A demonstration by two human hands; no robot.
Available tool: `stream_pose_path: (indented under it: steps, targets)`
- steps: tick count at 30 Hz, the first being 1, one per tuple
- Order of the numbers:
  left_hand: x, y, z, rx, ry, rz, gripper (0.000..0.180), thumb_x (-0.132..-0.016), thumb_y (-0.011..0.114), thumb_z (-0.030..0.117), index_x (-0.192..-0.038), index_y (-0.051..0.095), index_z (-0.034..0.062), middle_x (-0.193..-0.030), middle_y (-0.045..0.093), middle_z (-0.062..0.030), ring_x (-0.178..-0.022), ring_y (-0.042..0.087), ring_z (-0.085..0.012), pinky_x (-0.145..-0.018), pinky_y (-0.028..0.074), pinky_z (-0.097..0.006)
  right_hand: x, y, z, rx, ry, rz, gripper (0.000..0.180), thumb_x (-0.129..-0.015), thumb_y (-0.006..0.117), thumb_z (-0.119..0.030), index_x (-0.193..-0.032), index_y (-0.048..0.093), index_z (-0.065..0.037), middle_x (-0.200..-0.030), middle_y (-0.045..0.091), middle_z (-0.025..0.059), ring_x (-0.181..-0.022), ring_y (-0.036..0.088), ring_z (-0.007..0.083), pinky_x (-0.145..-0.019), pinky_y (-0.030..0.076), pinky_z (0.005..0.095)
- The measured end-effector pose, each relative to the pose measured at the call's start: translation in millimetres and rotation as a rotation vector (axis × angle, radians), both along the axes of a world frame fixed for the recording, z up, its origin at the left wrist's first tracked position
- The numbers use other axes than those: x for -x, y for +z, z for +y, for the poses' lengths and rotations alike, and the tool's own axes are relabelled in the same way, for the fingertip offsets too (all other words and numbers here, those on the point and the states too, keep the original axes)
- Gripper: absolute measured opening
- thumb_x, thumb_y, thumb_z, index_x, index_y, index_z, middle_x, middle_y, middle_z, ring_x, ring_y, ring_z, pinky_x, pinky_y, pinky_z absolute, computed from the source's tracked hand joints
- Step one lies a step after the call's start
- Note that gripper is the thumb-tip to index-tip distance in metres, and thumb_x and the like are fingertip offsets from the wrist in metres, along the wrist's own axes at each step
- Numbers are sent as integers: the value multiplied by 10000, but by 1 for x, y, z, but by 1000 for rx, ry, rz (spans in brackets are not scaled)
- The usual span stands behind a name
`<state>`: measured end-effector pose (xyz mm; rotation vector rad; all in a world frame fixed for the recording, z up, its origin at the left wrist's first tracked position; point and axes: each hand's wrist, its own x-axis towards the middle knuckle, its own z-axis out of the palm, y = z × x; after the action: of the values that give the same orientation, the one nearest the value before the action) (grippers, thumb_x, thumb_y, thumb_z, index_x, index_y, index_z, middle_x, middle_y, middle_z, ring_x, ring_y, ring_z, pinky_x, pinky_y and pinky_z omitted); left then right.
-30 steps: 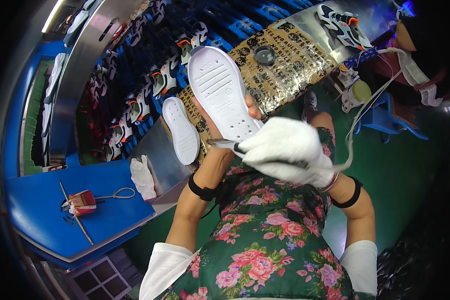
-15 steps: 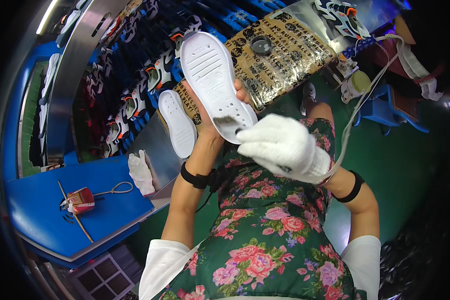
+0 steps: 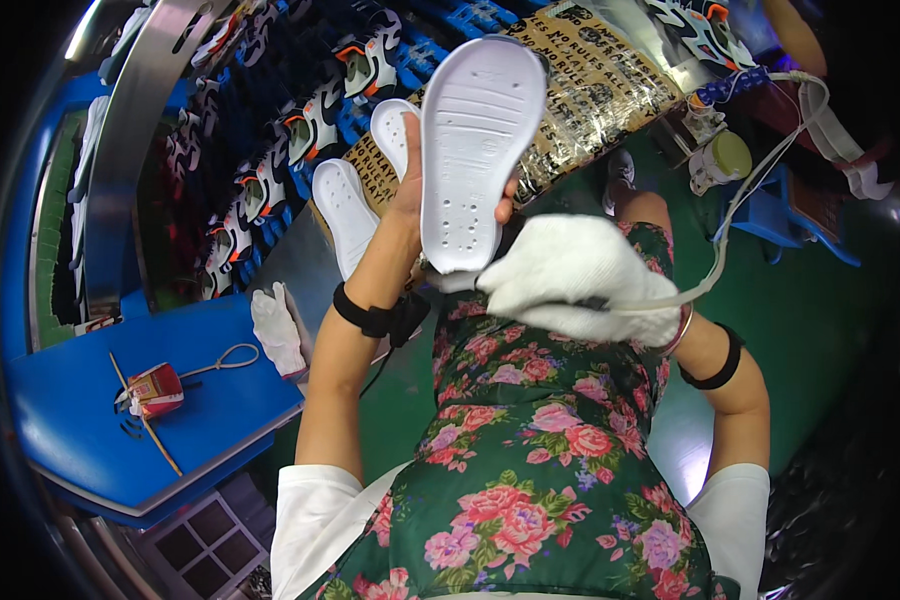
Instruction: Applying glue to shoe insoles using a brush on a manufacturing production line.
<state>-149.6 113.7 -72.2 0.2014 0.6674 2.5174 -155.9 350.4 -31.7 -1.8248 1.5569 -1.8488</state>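
A white shoe sole (image 3: 478, 150) is held nearly upright in my bare left hand (image 3: 410, 180). Its broad face is turned up, with ridges across it and small holes near the lower end. My right hand (image 3: 570, 275), in a white knitted glove, is closed just beyond that lower end. A pale hose (image 3: 705, 285) runs into the glove from the right, joined to a slim tool mostly hidden by the fingers. The tool's pale tip (image 3: 458, 281) shows at the sole's lower edge; whether it touches is unclear. Two more white soles (image 3: 390, 135) (image 3: 342, 210) lie left of my left hand.
Ahead lies a wrapped brown package (image 3: 610, 75). Rows of shoe uppers (image 3: 260, 190) stand on the left, above a blue table (image 3: 70, 400) bearing a red carton (image 3: 158, 390) and a loose white glove (image 3: 278, 330). A blue stool (image 3: 785, 215) stands at right.
The sole has moved right and been turned more upright; the dark smear near its lower end no longer shows. Another white sole has come into sight beside my left hand.
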Motion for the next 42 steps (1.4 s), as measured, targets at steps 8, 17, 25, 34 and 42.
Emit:
stream_pose_path:
  steps: [8, 17, 25, 34, 42]
  targets:
    - [39, -3, -6, 77, 209, -85, 988, -867, 271, 845, -1430, 455, 55, -1023, 681, -201, -843, 702, -367, -743, 592, -479, 20, 10, 12, -283, -245, -723, 148, -809, 749, -15, -957, 754, -5, -925, 748, 85, -857, 699, 164, -774, 549, 299]
    - [14, 2, 3, -211, 827, -147, 410, -995, 446, 422, -1213, 620, 121, -1285, 617, -99, -1216, 563, -269, -1106, 385, -503, 26, -32, -1, 192, -368, -1384, 185, -794, 718, 69, -974, 723, 27, -857, 723, 83, -671, 603, 112, -618, 476, 229]
    - [-77, -1, 21, -295, 291, -424, 730, -971, 357, 564, -1518, 337, 82, -1474, 418, -280, -1287, 454, -546, -992, 445, -668, 19, -24, -9, 233, -250, -1435, 176, -835, 701, 37, -1010, 717, 30, -878, 719, 83, -681, 599, 97, -633, 469, 212]
    - [-65, 22, 80, -515, 287, -210, 780, -943, 449, 564, -1509, 338, 39, -1494, 433, -213, -1386, 376, -481, -1086, 304, -724, 22, 45, 5, 92, -483, -713, 187, -783, 759, 41, -969, 747, 22, -1009, 739, 112, -919, 695, 174, -842, 546, 303]
    - [-60, 21, 99, -322, 434, -261, 799, -935, 460, 675, -1502, 370, 118, -1424, 526, -159, -1223, 590, -361, -1023, 455, -639, 39, 79, 1, 80, -658, 90, 216, -718, 782, 3, -930, 752, -26, -934, 740, 156, -816, 705, 254, -735, 557, 345]
